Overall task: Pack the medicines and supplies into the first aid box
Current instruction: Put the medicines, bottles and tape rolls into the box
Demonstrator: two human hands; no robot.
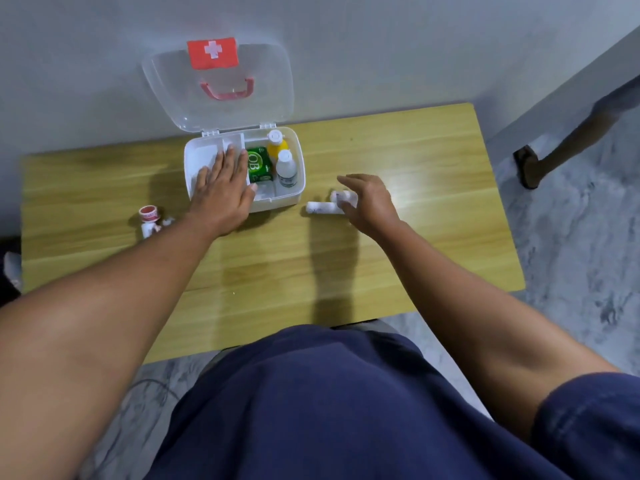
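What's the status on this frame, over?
Left hand flat on tray in open box. Right hand at white roll, grip unclear. Second roll beside it; supplies left of box.

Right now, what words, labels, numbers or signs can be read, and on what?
"OB": green box in the first aid box.
White cross on red: sign on the open lid.
Red print on the tape roll: blurred.
Label on the white bottle: too small to read.
Print on the white roll: blurred.
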